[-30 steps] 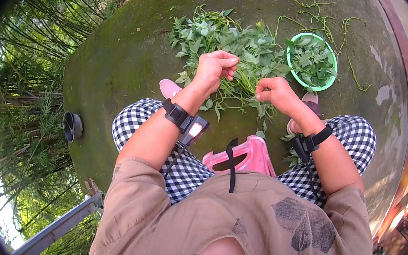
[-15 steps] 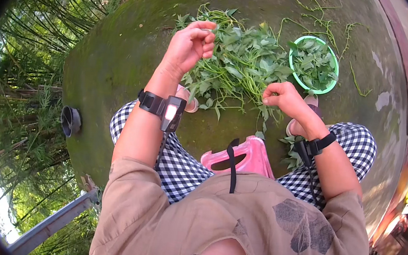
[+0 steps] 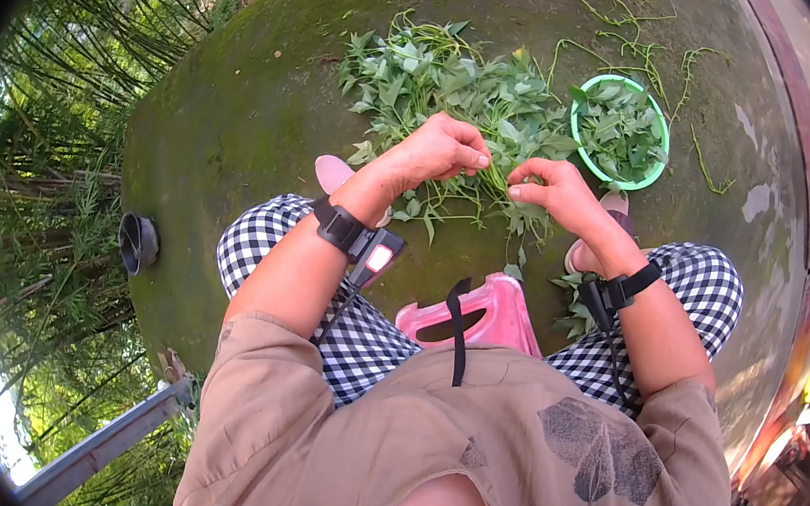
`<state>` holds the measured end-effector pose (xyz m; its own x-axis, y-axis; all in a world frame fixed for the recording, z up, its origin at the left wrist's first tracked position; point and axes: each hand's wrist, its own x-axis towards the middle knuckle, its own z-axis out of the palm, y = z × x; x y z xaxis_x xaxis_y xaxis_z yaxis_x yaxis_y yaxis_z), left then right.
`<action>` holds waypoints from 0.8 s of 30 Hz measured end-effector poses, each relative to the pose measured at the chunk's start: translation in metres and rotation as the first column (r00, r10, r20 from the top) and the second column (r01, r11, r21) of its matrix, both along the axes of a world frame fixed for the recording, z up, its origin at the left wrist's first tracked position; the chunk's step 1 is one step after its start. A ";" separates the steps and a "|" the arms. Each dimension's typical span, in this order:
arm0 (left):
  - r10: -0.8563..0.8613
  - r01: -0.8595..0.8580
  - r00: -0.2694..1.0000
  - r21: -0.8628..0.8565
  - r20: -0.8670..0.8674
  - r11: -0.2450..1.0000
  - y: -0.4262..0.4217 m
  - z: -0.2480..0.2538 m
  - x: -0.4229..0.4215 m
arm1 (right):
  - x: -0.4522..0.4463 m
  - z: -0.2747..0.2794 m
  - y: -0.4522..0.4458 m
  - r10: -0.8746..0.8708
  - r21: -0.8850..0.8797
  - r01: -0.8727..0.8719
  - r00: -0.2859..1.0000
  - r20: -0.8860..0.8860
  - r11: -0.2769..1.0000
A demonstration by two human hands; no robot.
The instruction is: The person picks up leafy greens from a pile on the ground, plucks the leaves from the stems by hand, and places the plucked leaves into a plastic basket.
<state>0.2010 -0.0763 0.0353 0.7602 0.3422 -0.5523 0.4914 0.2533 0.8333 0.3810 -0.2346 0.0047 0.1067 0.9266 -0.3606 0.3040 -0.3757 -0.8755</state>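
Over the near side of a heap of leafy green stems (image 3: 493,93), my left hand (image 3: 442,149) is closed, thumb and fingertips pressed together. Whatever it pinches is too small to make out. Just to its right, my right hand (image 3: 557,192) pinches a thin leafy stem (image 3: 518,228), whose leaves hang toward the stool. A small gap separates the two sets of fingertips. Beyond my right hand, a green-rimmed basket (image 3: 666,143) holds picked leaves (image 3: 621,128).
A pink plastic stool (image 3: 508,310) stands between my knees. Bare stems (image 3: 646,66) lie scattered behind the basket. Some leaves (image 3: 578,313) lie by my right foot. A dark pot (image 3: 138,243) sits far left on the mossy ground, near bamboo (image 3: 46,162).
My left hand has come down and right from above the heap's left side, close to my right hand. My right hand has barely moved. My left foot has shifted left.
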 end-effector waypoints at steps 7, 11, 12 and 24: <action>-0.040 0.040 0.998 0.015 -0.043 0.999 -0.005 0.007 0.003 | -0.003 0.016 0.006 -0.025 -0.014 0.026 0.995 0.093 1.000; -0.069 0.069 0.998 -0.017 -0.012 0.997 -0.016 -0.001 0.011 | -0.016 0.010 0.007 -0.021 0.106 0.009 0.993 0.120 0.994; -0.085 0.085 0.996 0.000 -0.003 0.996 -0.018 0.001 0.012 | -0.019 0.012 0.008 -0.043 0.129 0.023 0.987 0.154 0.991; -0.026 0.027 0.999 0.063 -0.024 0.998 -0.016 -0.009 0.008 | -0.023 -0.007 0.013 -0.123 0.144 0.140 0.985 -0.123 0.980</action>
